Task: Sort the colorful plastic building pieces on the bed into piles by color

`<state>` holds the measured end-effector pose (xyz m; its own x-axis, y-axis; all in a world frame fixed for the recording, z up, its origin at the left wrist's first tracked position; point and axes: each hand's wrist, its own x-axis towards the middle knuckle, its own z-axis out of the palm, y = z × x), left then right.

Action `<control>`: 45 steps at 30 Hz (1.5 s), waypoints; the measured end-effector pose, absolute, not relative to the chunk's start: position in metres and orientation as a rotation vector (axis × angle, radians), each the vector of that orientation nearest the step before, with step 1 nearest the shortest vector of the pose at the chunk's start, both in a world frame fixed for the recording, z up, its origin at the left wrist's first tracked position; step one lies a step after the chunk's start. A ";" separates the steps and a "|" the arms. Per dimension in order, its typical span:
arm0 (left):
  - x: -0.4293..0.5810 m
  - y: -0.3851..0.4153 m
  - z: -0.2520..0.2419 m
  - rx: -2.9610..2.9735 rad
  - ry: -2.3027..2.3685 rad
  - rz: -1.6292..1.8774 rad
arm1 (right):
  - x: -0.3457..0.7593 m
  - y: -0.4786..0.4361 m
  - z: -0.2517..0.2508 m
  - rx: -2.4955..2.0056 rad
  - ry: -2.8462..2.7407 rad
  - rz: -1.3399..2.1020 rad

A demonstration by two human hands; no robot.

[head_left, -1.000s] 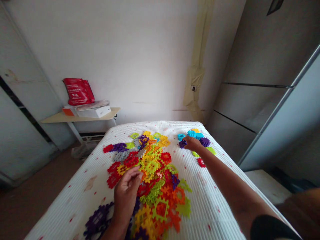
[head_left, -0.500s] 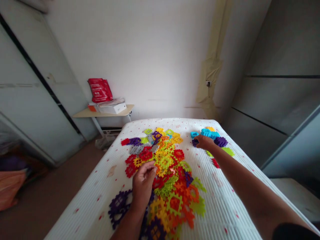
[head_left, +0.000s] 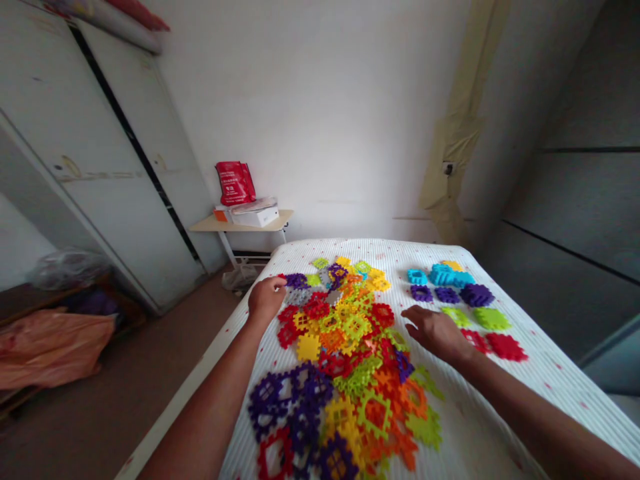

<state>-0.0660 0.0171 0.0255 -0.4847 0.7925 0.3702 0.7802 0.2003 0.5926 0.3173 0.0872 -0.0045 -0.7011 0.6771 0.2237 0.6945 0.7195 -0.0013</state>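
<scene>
My left hand [head_left: 267,298] is at the far left edge of a loose pile of toothed plastic building blocks [head_left: 345,325]. Its fingers are closed at a red building block [head_left: 281,276], most of which the hand hides. Purple blocks [head_left: 297,281] lie just beside those fingertips. My right hand [head_left: 436,331] hovers over the bed between the pile and the sorted blocks, fingers apart and holding nothing. Close to it are a lime green block [head_left: 456,316] and a red block [head_left: 475,341], the latter partly covered by the hand.
On the right of the white bed [head_left: 350,247] are colour groups: blue blocks [head_left: 443,274], dark purple blocks [head_left: 477,295], a green stack [head_left: 492,318] and a red stack [head_left: 507,347]. A small table [head_left: 200,225] with a white box [head_left: 256,215] and red bag [head_left: 235,183] stands behind, left.
My right hand has drawn back from the purple blocks toward the pile and opened. My left hand has moved from above the pile's middle to its far left edge. The view has turned left.
</scene>
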 end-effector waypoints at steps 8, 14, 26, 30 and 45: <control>-0.113 0.070 -0.009 1.648 2.558 0.777 | 0.323 0.069 -0.046 -0.950 -2.602 0.018; -0.117 0.088 -0.032 1.666 2.483 0.715 | 0.322 0.069 -0.045 -0.990 -2.576 0.070; -0.084 0.089 -0.034 1.416 2.057 1.307 | 0.320 0.070 -0.046 -1.027 -2.575 0.041; -0.073 0.084 -0.023 1.241 1.854 1.540 | 0.320 0.069 -0.045 -1.040 -2.570 0.051; 0.000 0.015 0.006 0.950 1.399 1.454 | 0.308 0.068 -0.019 -1.128 -2.231 0.278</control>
<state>0.0004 0.0147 0.0060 -0.3203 0.9461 -0.0482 -0.0844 0.0222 0.9962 0.3078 0.0680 -0.0186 -0.4458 0.7850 0.4302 0.6554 0.6136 -0.4404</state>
